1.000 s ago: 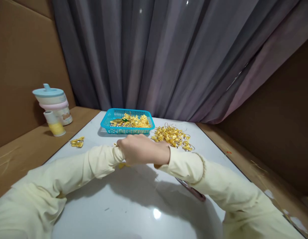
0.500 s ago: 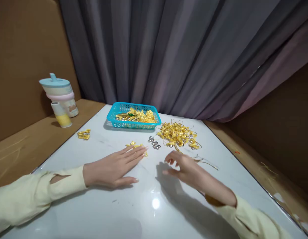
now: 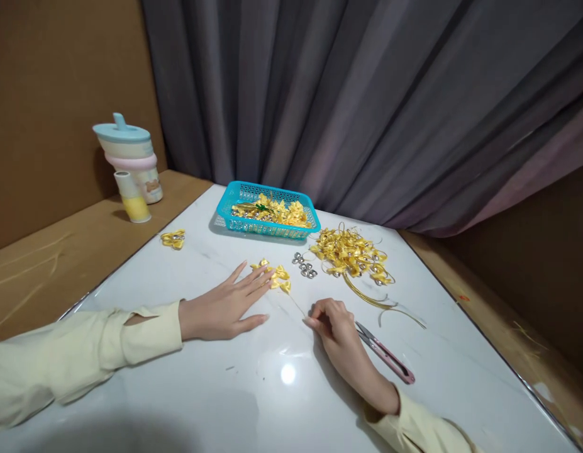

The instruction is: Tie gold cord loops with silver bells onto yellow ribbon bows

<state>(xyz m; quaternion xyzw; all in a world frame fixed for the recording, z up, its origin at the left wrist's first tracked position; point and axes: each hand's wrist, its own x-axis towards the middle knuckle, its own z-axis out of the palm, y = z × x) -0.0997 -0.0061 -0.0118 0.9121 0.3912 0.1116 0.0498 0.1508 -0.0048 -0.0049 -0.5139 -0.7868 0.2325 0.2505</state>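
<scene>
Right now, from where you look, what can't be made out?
All in the head view:
- Part of the yellow bows: under the fingers of the left hand.
- Where the thin cord ends: hidden by the grip of the right hand.
- Top of the curtain: cut off by the upper edge.
- Details of the cup's picture: too small.

The table (image 3: pixel 225 402) has a glossy white top with faint grey veining and a lamp's reflection. Near its far edge stands a blue mesh basket (image 3: pixel 272 231). To the right lies a tangled heap of yellow bows (image 3: pixel 350 248) on looped cords, with several gold strands (image 3: pixel 366 297) trailing from its near side. Silver beads (image 3: pixel 309 270) sit just left of the heap, beside a few separate bows (image 3: pixel 280 272). Pink-handled snips (image 3: pixel 390 358) lie nearer, at right; a small yellow bundle (image 3: pixel 173 239) rests far left.
</scene>
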